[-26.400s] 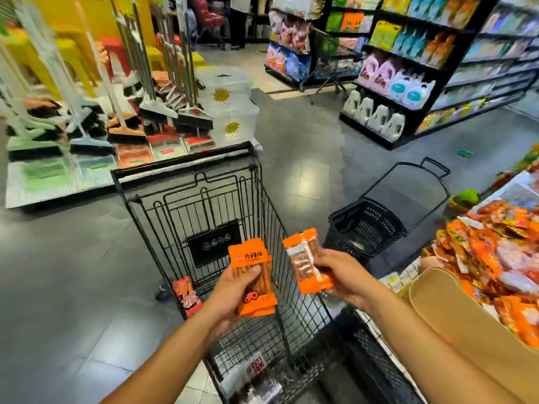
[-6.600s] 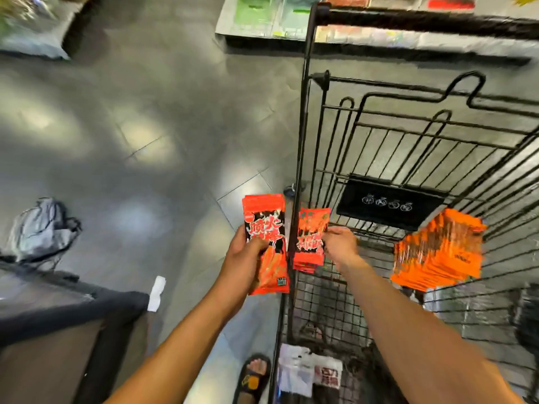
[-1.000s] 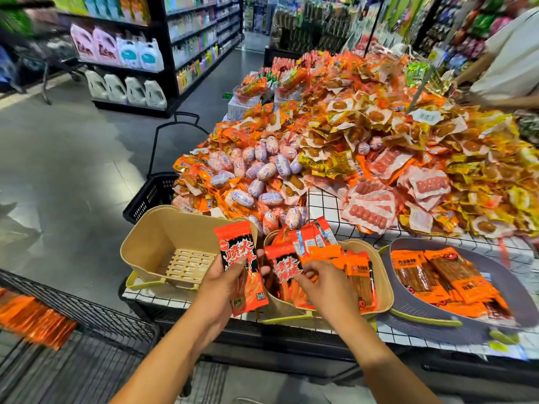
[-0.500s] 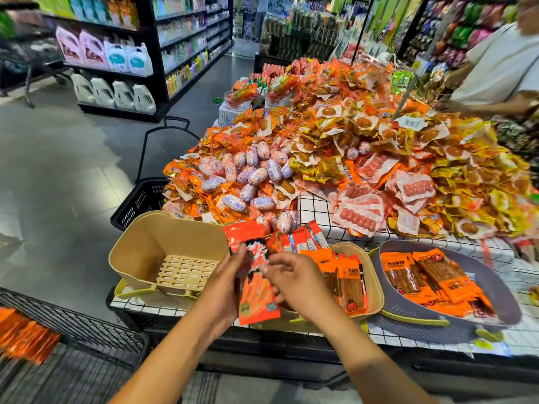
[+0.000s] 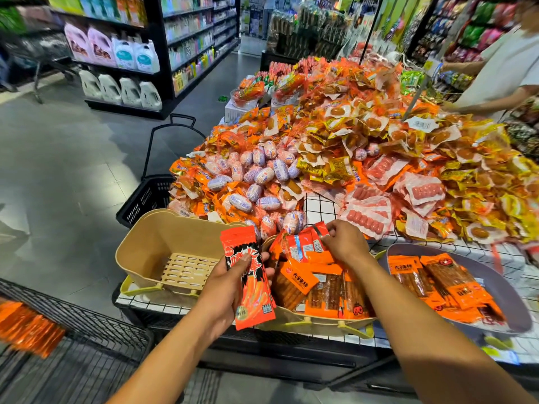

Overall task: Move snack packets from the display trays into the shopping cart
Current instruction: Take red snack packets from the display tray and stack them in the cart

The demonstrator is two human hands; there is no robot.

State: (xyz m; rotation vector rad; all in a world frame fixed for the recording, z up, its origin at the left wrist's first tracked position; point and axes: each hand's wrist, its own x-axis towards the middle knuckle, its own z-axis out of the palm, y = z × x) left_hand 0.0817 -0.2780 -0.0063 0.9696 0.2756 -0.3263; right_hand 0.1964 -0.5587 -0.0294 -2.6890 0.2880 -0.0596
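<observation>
My left hand (image 5: 227, 290) grips a red snack packet (image 5: 250, 281) with black lettering, held upright over the gap between two beige trays. My right hand (image 5: 344, 243) reaches into the middle beige tray (image 5: 320, 326) and pinches the top of a red packet (image 5: 306, 242) standing among orange packets (image 5: 323, 290). The left beige tray (image 5: 151, 240) holds nothing I can see. A grey oval tray (image 5: 501, 290) on the right holds several orange packets (image 5: 446, 281). The black wire shopping cart (image 5: 75, 339) sits at lower left with orange packets (image 5: 26, 325) inside.
A large heap of orange and yellow snack packs (image 5: 335, 158) covers the display table behind the trays. A black hand basket (image 5: 145, 196) stands on the floor left of the table. Another person (image 5: 501, 74) stands at the far right. Detergent shelves (image 5: 122, 59) line the aisle.
My right hand has moved from beside the left hand's packet to the back of the middle tray and taken hold of a red packet. The left hand still holds its packet.
</observation>
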